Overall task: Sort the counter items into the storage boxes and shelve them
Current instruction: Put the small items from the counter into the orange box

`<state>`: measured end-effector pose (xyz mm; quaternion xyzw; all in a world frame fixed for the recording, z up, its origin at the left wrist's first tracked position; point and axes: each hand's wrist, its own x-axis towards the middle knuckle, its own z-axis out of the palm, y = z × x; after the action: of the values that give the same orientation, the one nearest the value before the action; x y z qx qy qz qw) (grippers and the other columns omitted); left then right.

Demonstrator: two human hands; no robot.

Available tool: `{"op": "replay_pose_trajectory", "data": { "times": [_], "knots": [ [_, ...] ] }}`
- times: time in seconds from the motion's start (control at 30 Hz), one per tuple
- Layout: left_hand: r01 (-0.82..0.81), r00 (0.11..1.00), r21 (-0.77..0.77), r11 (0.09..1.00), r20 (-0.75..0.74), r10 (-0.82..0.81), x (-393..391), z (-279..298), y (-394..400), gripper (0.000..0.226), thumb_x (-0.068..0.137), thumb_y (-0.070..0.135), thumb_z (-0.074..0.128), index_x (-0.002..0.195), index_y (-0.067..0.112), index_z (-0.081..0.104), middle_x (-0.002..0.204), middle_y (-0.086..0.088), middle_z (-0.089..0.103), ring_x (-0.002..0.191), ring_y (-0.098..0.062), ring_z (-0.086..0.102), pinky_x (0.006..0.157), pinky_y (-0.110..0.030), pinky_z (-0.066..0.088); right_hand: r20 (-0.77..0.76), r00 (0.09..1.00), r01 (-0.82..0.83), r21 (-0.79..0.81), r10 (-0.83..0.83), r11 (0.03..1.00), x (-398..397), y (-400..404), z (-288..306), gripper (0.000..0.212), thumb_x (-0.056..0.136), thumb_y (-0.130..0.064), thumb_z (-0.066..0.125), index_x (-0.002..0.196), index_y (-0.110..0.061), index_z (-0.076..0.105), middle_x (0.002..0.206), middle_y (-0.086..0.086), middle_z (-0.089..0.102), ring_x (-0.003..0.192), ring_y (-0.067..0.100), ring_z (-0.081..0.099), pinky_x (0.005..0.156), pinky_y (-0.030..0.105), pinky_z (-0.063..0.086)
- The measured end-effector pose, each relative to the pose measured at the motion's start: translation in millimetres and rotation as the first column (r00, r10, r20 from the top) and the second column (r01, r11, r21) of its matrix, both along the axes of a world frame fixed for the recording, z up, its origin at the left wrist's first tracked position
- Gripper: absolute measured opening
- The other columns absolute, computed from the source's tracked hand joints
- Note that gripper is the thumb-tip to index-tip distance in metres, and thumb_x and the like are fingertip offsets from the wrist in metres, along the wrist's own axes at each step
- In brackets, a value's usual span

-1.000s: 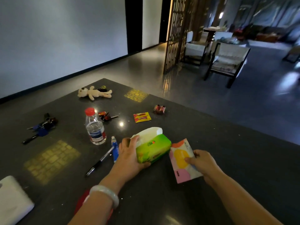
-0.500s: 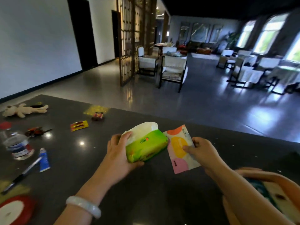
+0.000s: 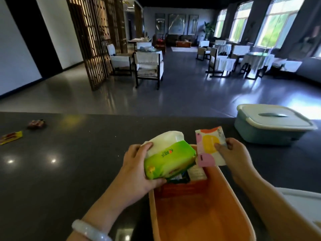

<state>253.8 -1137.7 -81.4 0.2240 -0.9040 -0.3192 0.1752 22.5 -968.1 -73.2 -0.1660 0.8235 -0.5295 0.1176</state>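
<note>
My left hand (image 3: 137, 169) grips a green and white tissue pack (image 3: 169, 158) above the far end of an open orange storage box (image 3: 199, 214). My right hand (image 3: 234, 153) pinches a small colourful tissue packet (image 3: 209, 146) with pink, yellow and orange patches, held over the box's far right corner. Some packets lie in the far end of the orange box, partly hidden under the green pack. The box stands on the dark counter (image 3: 69, 162) right in front of me.
A blue storage box (image 3: 271, 126) with its lid on stands at the counter's far right. A yellow and red packet (image 3: 10, 137) and a small red item (image 3: 36, 124) lie at the far left. A white object (image 3: 305, 204) sits at the right edge.
The view has swung right, and both hands have carried the tissue packs over the orange box. The bottle, pens and toy bear have left the view.
</note>
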Motion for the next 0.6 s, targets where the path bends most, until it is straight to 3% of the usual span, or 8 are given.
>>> {"op": "replay_pose_trajectory", "data": {
  "times": [0.13,0.27,0.37,0.5,0.6],
  "knots": [
    [0.037,0.994,-0.003,0.999,0.101,-0.036,-1.9,-6.8,26.0,0.104,0.064,0.052,0.081,0.143,0.047,0.014,0.13,0.026,0.011,0.125,-0.004,0.026,0.108,-0.033,0.036,0.138,0.988,0.087,-0.153,-0.066,0.984,-3.7,5.7,-21.8,0.01,0.093,-0.024,0.059,0.099,-0.016,0.062,0.091,0.006,0.07,0.084,0.023,0.069,0.077,0.045,0.058],
    [0.087,0.978,-0.057,0.995,0.193,-0.075,0.3,-12.6,42.5,0.104,0.065,0.052,0.081,0.143,0.049,0.012,0.137,0.027,0.004,0.133,-0.006,0.018,0.111,-0.034,0.033,0.138,0.988,0.098,-0.187,-0.072,0.978,1.3,3.7,-32.7,0.016,0.095,-0.023,0.056,0.104,-0.01,0.061,0.09,0.004,0.067,0.081,0.019,0.065,0.061,0.031,0.051],
    [0.106,0.977,-0.099,0.989,0.194,-0.085,1.1,-11.8,50.7,0.104,0.066,0.052,0.08,0.144,0.048,0.012,0.138,0.026,0.003,0.134,-0.003,0.014,0.112,-0.033,0.031,0.134,0.988,0.098,-0.204,-0.072,0.974,5.2,3.1,-38.3,0.017,0.095,-0.022,0.056,0.106,-0.009,0.059,0.096,0.009,0.067,0.086,0.022,0.065,0.068,0.037,0.053],
    [0.142,0.967,-0.105,0.984,0.23,-0.115,2.8,-11.2,61.2,0.104,0.068,0.05,0.08,0.145,0.047,0.01,0.14,0.025,0.003,0.131,0.0,0.013,0.11,-0.028,0.032,0.16,0.985,0.111,-0.259,-0.071,0.959,3.5,2.3,-40.2,0.016,0.095,-0.023,0.056,0.107,-0.013,0.058,0.098,0.005,0.066,0.087,0.019,0.065,0.067,0.031,0.054],
    [0.173,0.954,-0.09,0.981,0.264,-0.144,1.1,-13.4,70.1,0.105,0.069,0.046,0.08,0.146,0.047,0.009,0.141,0.024,0.002,0.13,0.001,0.014,0.107,-0.023,0.031,0.175,0.983,0.093,-0.253,-0.049,0.963,-0.8,0.1,-39.2,0.013,0.095,-0.025,0.056,0.104,-0.017,0.058,0.098,0.003,0.067,0.087,0.018,0.066,0.073,0.036,0.056]
  ]
}}
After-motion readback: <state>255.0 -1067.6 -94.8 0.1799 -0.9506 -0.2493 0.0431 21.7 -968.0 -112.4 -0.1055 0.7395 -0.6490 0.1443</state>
